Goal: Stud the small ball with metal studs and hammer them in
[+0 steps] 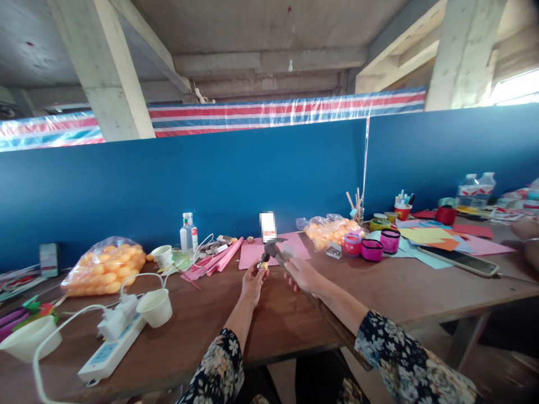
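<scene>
My right hand (302, 275) is wrapped round the handle of a hammer (273, 248), whose dark head points forward and left. The handle seems to run back beneath my right forearm. My left hand (252, 285) pinches a small shiny, yellowish piece (264, 266) close under the hammer head; its kind is too small to tell. Whether the hammer touches it I cannot tell. Just beyond both hands lies a pink sheet (295, 245), with a small round metallic object (250, 239) at its far left edge and a white, partly blurred object (268, 226) behind the hammer.
Left stand a bag of orange balls (105, 266), paper cups (155, 307) and a power strip (113, 350) with cables. Another ball bag (330, 231), pink and purple bands (372, 250), coloured paper (425, 235) and a phone (458, 261) lie right. Another person's hand (524, 227) shows far right.
</scene>
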Demonstrator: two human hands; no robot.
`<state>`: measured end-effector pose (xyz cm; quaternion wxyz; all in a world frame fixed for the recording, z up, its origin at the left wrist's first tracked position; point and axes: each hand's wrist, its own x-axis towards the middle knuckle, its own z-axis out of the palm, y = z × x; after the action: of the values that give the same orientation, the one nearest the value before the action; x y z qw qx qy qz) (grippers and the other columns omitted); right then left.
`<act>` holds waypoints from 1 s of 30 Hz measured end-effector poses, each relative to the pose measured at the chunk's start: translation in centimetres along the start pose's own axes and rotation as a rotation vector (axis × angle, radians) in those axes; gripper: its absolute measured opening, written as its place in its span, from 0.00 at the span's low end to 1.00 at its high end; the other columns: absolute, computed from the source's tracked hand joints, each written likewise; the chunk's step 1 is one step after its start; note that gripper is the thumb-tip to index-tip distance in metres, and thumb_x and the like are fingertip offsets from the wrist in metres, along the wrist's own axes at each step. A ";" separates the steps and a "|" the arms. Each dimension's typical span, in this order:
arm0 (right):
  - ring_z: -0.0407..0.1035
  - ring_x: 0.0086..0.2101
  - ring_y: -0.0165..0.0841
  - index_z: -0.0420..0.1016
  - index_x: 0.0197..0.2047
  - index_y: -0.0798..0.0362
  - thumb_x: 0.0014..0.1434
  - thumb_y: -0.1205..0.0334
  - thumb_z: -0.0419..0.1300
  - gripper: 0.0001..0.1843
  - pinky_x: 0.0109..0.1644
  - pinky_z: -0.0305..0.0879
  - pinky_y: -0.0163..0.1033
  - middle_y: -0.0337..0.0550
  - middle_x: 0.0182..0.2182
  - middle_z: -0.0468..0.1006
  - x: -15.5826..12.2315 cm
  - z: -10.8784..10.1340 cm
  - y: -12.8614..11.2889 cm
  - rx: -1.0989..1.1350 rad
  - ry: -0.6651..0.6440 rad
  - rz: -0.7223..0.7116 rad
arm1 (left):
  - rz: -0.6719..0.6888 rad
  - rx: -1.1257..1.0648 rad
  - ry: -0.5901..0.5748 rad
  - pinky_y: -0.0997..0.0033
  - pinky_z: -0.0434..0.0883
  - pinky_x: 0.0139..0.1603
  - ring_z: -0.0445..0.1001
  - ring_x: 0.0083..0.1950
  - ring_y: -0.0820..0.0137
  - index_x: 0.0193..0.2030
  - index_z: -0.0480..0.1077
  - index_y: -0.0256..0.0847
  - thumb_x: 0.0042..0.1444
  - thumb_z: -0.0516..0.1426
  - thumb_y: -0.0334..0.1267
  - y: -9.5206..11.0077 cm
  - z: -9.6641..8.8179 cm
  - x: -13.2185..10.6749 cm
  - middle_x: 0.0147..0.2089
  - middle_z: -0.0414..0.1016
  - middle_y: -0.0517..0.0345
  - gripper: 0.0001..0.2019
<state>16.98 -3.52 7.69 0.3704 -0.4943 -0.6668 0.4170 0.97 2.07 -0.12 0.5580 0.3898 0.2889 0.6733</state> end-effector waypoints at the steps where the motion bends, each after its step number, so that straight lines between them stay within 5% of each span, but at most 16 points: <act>1: 0.59 0.17 0.21 0.58 0.30 0.54 0.59 0.58 0.43 0.11 0.13 0.56 0.25 0.37 0.23 0.65 0.0 0.0 0.1 0.009 0.013 -0.006 | -0.002 0.008 0.013 0.73 0.66 0.42 0.70 0.32 0.79 0.45 0.68 0.40 0.38 0.63 0.35 0.0 0.0 0.0 0.35 0.71 0.59 0.23; 14: 0.59 0.17 0.20 0.59 0.30 0.55 0.59 0.58 0.43 0.11 0.14 0.55 0.24 0.38 0.23 0.66 0.0 0.1 0.0 -0.038 0.004 -0.006 | 0.052 0.113 0.022 0.73 0.66 0.37 0.69 0.30 0.78 0.48 0.66 0.41 0.39 0.62 0.36 -0.3 -0.1 0.2 0.32 0.71 0.59 0.25; 23: 0.60 0.18 0.22 0.60 0.33 0.55 0.59 0.58 0.43 0.11 0.14 0.57 0.25 0.38 0.24 0.66 0.2 -0.6 -1.1 -0.039 -0.006 -0.074 | -0.010 -0.011 0.067 0.71 0.67 0.39 0.71 0.33 0.76 0.38 0.68 0.38 0.36 0.64 0.34 0.0 -0.1 0.3 0.34 0.72 0.58 0.19; 30: 0.59 0.18 0.22 0.61 0.33 0.55 0.59 0.58 0.43 0.11 0.14 0.57 0.26 0.39 0.24 0.66 0.2 -1.0 -1.3 -0.024 0.007 -0.026 | -0.008 0.008 0.040 0.73 0.66 0.37 0.70 0.30 0.78 0.40 0.68 0.37 0.36 0.64 0.35 0.2 -0.1 0.0 0.32 0.72 0.59 0.20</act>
<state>17.38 -3.33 9.25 0.3722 -0.4916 -0.6767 0.4023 0.77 2.07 -0.03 0.5533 0.3774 0.3042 0.6775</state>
